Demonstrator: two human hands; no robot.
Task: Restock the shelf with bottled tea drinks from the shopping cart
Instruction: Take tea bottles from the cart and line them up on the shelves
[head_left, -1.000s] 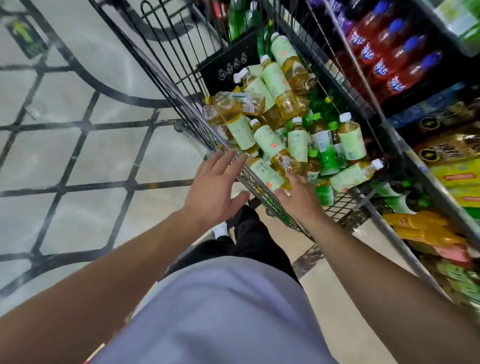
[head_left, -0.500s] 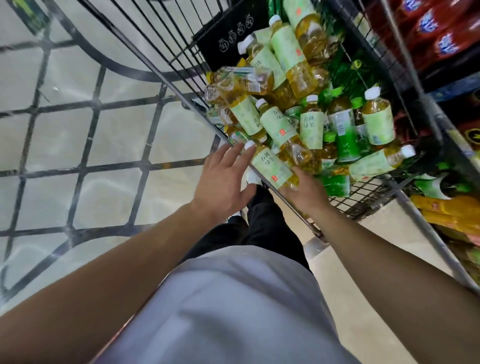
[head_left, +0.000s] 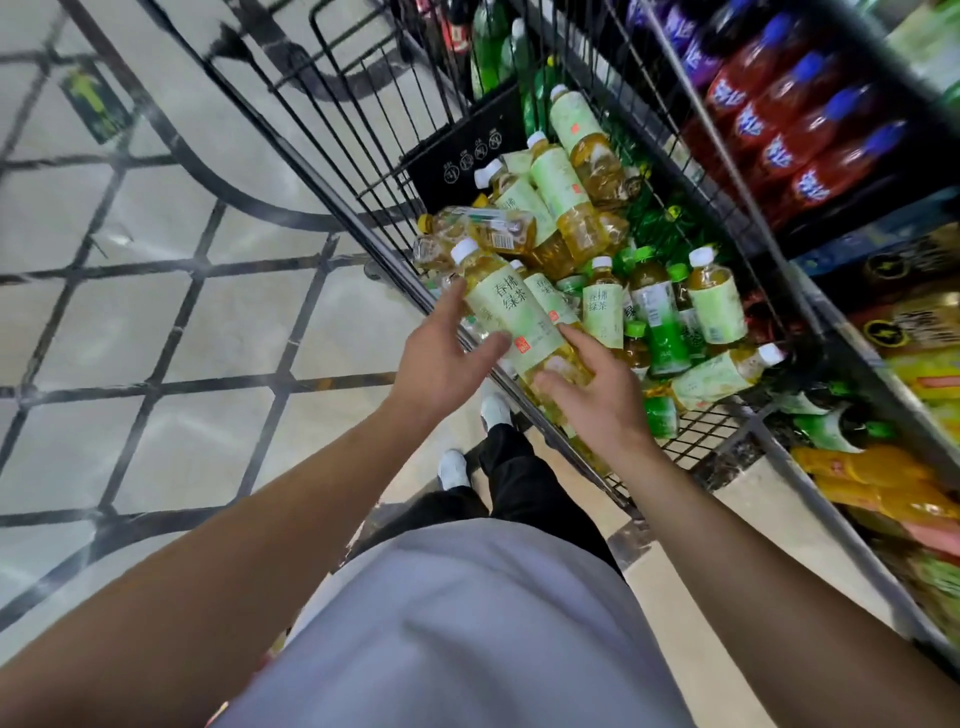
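A green-tea bottle (head_left: 511, 317) with a white cap and pale green label is lifted over the near rim of the black wire shopping cart (head_left: 332, 197). My right hand (head_left: 602, 400) grips its lower end, fingers curled round the amber base. My left hand (head_left: 436, 364) touches the bottle's left side with straight, spread fingers. Several more tea bottles (head_left: 566, 202) lie heaped in the cart basket, mixed with green-capped ones (head_left: 660, 322).
The store shelf (head_left: 826, 322) runs along the right, close to the cart, with red soda bottles (head_left: 779, 135) above and yellow and orange packs (head_left: 872, 483) low down. Tiled floor (head_left: 156, 312) spreads to the left. My legs and white shoes stand behind the cart.
My right hand has pulled one tea bottle up out of the heap and over the cart rim. My left hand has moved in and now touches its side.
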